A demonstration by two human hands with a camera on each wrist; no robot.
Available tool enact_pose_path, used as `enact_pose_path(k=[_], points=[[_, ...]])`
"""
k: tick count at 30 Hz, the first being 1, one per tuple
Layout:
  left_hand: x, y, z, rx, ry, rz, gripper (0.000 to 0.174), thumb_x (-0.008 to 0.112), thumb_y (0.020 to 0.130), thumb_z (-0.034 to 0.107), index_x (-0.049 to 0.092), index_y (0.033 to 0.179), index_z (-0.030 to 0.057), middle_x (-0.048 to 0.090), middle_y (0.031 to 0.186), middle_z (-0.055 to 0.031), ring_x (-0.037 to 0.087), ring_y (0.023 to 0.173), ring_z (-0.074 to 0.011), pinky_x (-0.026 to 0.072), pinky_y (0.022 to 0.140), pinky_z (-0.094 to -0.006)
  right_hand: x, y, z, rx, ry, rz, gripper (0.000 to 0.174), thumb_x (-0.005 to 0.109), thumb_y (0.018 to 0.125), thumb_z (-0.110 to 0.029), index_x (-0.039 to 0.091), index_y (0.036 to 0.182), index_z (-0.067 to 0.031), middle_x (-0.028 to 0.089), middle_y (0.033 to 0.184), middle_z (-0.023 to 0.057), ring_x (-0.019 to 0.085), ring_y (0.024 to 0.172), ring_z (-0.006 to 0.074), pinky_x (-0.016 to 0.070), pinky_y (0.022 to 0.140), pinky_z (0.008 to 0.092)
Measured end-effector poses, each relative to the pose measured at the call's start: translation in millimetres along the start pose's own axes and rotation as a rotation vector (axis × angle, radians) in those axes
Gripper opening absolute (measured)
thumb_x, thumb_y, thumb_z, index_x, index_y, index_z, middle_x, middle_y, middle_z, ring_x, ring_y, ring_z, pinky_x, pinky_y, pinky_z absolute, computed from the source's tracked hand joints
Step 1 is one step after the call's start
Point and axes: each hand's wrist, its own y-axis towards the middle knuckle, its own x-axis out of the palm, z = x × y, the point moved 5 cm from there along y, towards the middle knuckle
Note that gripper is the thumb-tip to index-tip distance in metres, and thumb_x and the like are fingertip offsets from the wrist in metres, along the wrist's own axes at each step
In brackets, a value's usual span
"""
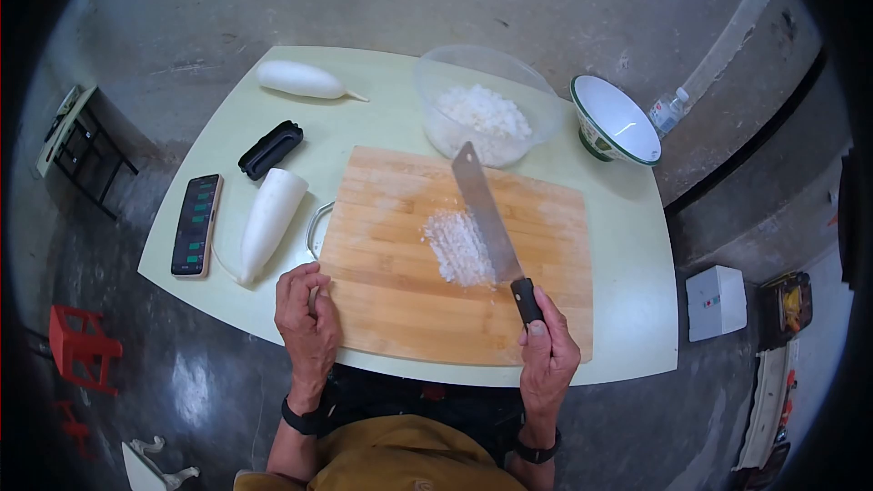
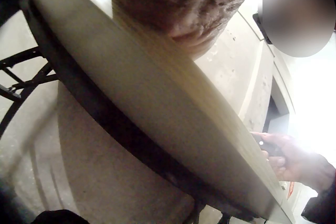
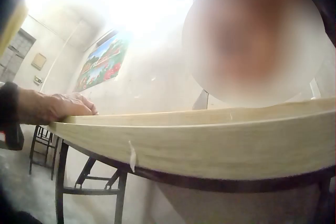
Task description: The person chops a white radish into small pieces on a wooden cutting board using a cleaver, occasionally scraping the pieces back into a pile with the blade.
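Observation:
My right hand (image 1: 549,345) grips the black handle of a kitchen knife (image 1: 487,216) with a broad, rectangular blade. The blade slants up and away over the wooden cutting board (image 1: 386,291), along the right side of a pile of finely chopped white bits (image 1: 455,248). At the board's near left corner rests my left hand (image 1: 307,320), its fingers loosely bent. In the right wrist view the left hand (image 3: 55,107) lies at the end of the board (image 3: 184,116). The left wrist view catches the right hand (image 2: 294,158) around the dark handle.
Left of the board lie a peeled, cut daikon (image 1: 273,218), a phone (image 1: 195,225) and a black case (image 1: 271,150). A whole daikon (image 1: 305,80) lies behind. At the back stand a clear bowl (image 1: 436,132) with white bits and a green-rimmed bowl (image 1: 618,118).

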Motion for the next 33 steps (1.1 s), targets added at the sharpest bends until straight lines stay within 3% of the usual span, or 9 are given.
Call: enact_pose_path(k=[6, 11, 14, 33], points=[[0, 1, 2, -0.017, -0.006, -0.003, 0.021, 0.054, 0.083, -0.013, 0.064, 0.097, -0.0005, 0.064, 0.108, -0.0166, 0.064, 0.097, -0.0287, 0.054, 0.071, -0.033, 4, -1, 2, -0.029, -0.016, -0.019, 0.032, 0.054, 0.1, -0.006, 0.062, 0.13, 0.0028, 0.066, 0.091, 0.0086, 0.051, 0.07, 0.0092, 0.0441, 0.063, 0.0248], [0, 1, 1, 0.006, -0.019, 0.005, 0.021, 0.054, 0.084, -0.013, 0.064, 0.097, -0.0005, 0.064, 0.108, -0.0167, 0.064, 0.095, -0.0286, 0.0536, 0.07, -0.033, 4, 5, 1, 0.056, -0.023, -0.034, 0.033, 0.054, 0.1, -0.007, 0.061, 0.131, 0.0026, 0.065, 0.089, 0.0077, 0.051, 0.07, 0.0089, 0.0437, 0.063, 0.0245], [-1, 1, 3, 0.002, 0.005, 0.006, 0.02, 0.054, 0.084, -0.013, 0.064, 0.097, -0.0005, 0.064, 0.107, -0.0168, 0.064, 0.095, -0.0286, 0.0535, 0.07, -0.0334, -1, 1, 0, -0.02, -0.009, 0.027, 0.033, 0.055, 0.101, -0.009, 0.061, 0.131, 0.0022, 0.065, 0.088, 0.0068, 0.051, 0.069, 0.0093, 0.0436, 0.063, 0.0246], [1, -1, -3, 0.008, -0.015, 0.005, 0.021, 0.054, 0.083, -0.012, 0.064, 0.097, -0.0007, 0.064, 0.108, -0.017, 0.065, 0.096, -0.0299, 0.054, 0.077, -0.0348, 1, -1, 3, 0.101, 0.037, -0.014, 0.033, 0.056, 0.1, -0.008, 0.061, 0.131, 0.0028, 0.067, 0.097, 0.0094, 0.053, 0.074, 0.0094, 0.0452, 0.067, 0.024]])
